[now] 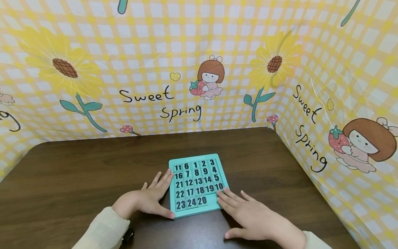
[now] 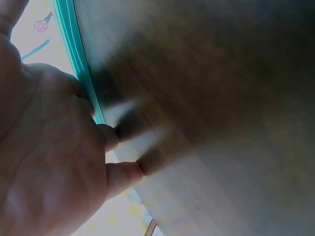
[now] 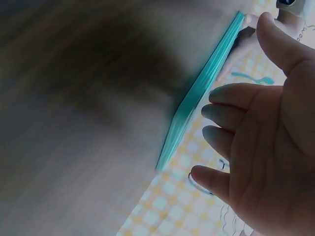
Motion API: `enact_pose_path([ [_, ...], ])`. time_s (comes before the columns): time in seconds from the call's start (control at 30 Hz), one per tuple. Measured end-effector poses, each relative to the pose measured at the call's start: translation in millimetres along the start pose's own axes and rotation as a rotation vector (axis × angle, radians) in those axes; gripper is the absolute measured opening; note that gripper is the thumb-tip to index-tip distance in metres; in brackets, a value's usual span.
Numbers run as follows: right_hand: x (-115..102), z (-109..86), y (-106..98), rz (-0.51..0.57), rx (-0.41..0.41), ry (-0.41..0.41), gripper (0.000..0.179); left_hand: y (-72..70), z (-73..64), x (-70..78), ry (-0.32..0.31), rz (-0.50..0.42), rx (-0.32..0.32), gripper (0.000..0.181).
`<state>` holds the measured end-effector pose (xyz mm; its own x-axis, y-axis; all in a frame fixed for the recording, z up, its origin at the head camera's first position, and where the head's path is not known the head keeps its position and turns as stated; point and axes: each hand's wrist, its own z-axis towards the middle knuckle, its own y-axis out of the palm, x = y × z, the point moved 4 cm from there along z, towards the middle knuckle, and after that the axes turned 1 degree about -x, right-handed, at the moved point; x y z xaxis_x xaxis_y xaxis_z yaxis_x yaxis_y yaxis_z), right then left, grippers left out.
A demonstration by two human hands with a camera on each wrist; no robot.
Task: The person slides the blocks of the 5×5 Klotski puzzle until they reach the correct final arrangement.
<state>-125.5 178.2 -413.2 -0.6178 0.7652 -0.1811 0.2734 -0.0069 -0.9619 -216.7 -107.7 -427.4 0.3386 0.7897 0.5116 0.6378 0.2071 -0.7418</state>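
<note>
A turquoise sliding number puzzle (image 1: 199,211) lies flat on the table, its tiles printed with black numbers. Bare floor shows in its bottom row, just right of the 20 tile (image 1: 202,201). My left hand (image 1: 150,199) lies along the left side, fingertips at the upper left edge and thumb at the lower left corner. From the right, my right hand (image 1: 255,216) reaches over the lower right corner with fairly straight fingers, fingertips beside the 10 tile (image 1: 219,186). Those fingers hide the end of the bottom row. The puzzle's side edge (image 3: 197,93) shows in the right wrist view.
The dark brown wooden table (image 1: 93,166) extends around the puzzle. A yellow checked cloth (image 1: 140,52) with printed flowers and words hangs behind the table and along its right side. A black band (image 1: 128,235) shows at the left sleeve.
</note>
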Motion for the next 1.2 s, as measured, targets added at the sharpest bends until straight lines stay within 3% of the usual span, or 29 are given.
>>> enact_pose_path([
  [0.53,-25.5,26.4,-0.2,-0.148,0.007,-0.089,0.088,1.5,3.3,0.0,-0.018,-0.006,0.001,0.131],
  [0.9,-24.5,23.4,-1.9,-0.158,0.000,-0.081,0.088,1.1,0.2,1.4,-0.003,0.002,0.002,0.130],
  [1.2,-13.8,16.8,1.7,-0.094,-0.024,-0.046,0.089,-0.2,0.4,-1.3,-0.003,-0.006,0.000,0.130],
])
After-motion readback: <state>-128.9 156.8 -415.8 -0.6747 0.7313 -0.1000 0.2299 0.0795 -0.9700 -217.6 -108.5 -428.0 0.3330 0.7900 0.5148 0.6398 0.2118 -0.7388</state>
